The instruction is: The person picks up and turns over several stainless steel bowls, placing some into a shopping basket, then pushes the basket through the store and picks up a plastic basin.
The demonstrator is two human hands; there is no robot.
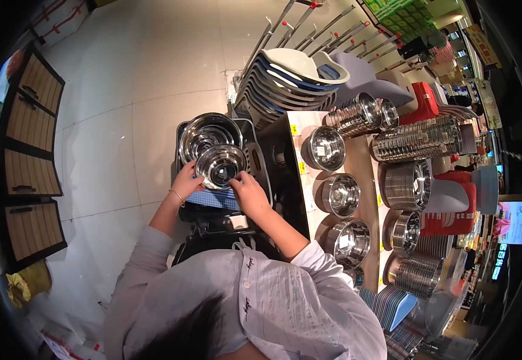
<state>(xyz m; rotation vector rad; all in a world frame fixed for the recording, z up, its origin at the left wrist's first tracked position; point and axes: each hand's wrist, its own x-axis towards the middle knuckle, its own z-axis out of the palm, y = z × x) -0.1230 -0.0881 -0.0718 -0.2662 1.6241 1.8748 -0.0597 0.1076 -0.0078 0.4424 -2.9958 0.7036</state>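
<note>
Small steel bowl: the small steel bowl (221, 167) is held by both hands above the dark basket, in front of the person's body, with its inside turned up toward the camera; a label is seen at its bottom.
Left hand: the bowl's rim is grasped at the left side by the left hand (187, 180); a bracelet (176, 194) is worn at the wrist.
Right hand: the rim is gripped at the lower right by the fingers of the right hand (249, 189).
Large steel bowl: the large steel bowl (204, 133) is set in the basket, its near edge partly covered by the small one; whether the two are touching cannot be told.
Basket: the dark basket (258, 157) is placed on the floor side of the shelf, and a blue perforated piece (213, 200) is seen under the hands.
Shelf: on the shelf (358, 161), to the right, single bowls (341, 195) are lined up, with stacks of metal ware (417, 138) behind; yellow price tags (302, 167) are fixed along the front.
Plastic ware: a tall stack of plastic ware (282, 81) is piled beyond the basket.
</note>
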